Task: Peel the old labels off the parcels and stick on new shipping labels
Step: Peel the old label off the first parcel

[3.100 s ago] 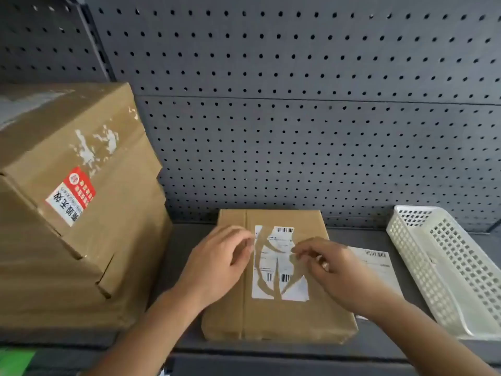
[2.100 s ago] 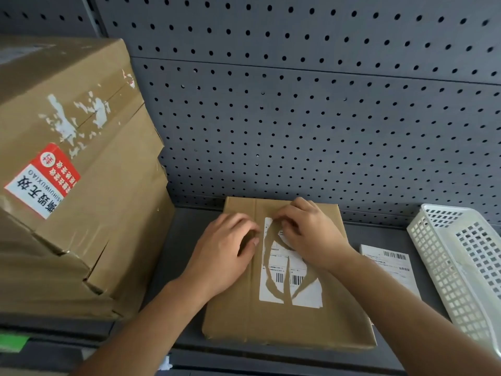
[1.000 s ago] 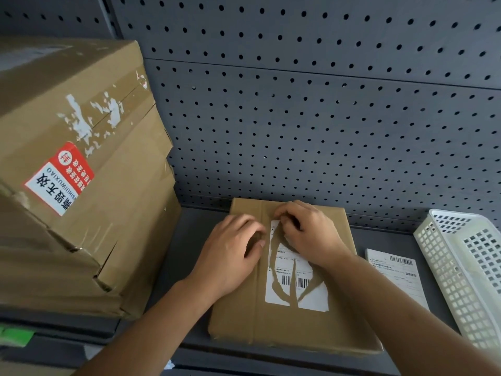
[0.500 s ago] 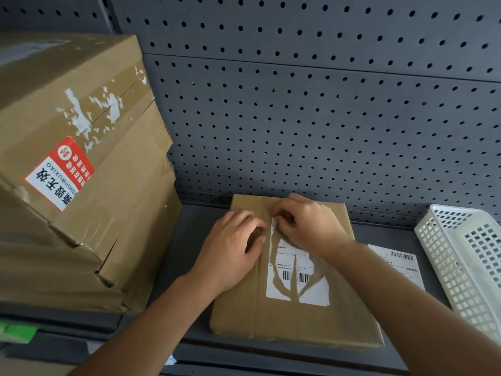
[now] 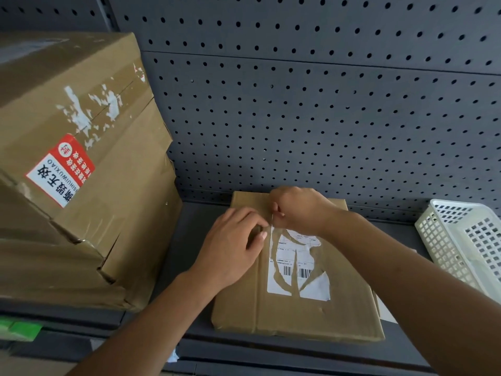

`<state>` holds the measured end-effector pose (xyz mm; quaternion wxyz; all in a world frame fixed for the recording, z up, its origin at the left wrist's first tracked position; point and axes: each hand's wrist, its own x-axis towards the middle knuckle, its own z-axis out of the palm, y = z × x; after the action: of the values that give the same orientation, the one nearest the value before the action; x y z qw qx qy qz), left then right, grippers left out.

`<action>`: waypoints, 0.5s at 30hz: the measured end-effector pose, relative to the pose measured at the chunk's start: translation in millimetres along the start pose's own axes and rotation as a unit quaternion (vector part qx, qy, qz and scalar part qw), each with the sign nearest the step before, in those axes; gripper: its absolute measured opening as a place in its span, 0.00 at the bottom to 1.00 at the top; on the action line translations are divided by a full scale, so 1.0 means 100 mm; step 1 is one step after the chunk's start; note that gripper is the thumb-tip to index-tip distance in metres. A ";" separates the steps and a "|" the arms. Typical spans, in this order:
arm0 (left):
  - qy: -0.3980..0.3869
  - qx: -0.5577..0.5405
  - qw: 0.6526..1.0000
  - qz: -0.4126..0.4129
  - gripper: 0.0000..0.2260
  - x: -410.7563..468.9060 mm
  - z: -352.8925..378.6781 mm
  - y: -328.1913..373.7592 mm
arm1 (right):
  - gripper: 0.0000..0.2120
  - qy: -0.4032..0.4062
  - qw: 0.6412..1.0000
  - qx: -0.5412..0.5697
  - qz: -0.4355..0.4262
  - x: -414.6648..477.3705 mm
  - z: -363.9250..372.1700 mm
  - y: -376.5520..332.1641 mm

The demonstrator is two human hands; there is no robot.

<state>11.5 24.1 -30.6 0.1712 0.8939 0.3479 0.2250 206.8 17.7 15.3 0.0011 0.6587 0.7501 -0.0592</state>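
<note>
Head: right hand (image 5: 298,210) at label (image 5: 301,253) edge

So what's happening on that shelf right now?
A person is peeling the old label off a flat brown parcel on the grey shelf. The left hand rests on the parcel beside the label, while the right hand pinches a thin strip at its top left corner and lifts it. The label is torn in patches, but most of it, barcodes included, is not yet off.
</note>
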 end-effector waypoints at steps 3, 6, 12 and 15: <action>0.006 -0.008 1.000 0.002 0.07 0.00 0.00 -0.01 | 0.05 0.009 0.998 0.064 0.019 -0.07 0.04 0.06; 0.007 -0.013 1.000 0.002 0.08 -0.01 0.00 0.00 | 0.02 0.047 0.987 0.147 0.043 -0.16 0.08 0.11; 0.012 -0.013 1.000 0.005 0.07 -0.01 0.01 -0.01 | 0.05 0.102 0.983 0.152 0.004 -0.21 0.15 0.10; 0.014 -0.006 1.000 0.008 0.07 0.00 0.01 -0.02 | 0.05 0.132 0.986 0.097 -0.002 -0.21 0.19 0.03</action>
<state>11.3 25.1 -32.5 0.1698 0.8924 0.3420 0.2405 211.4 -4.7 -2.3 -0.1623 0.6562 0.7356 -0.0445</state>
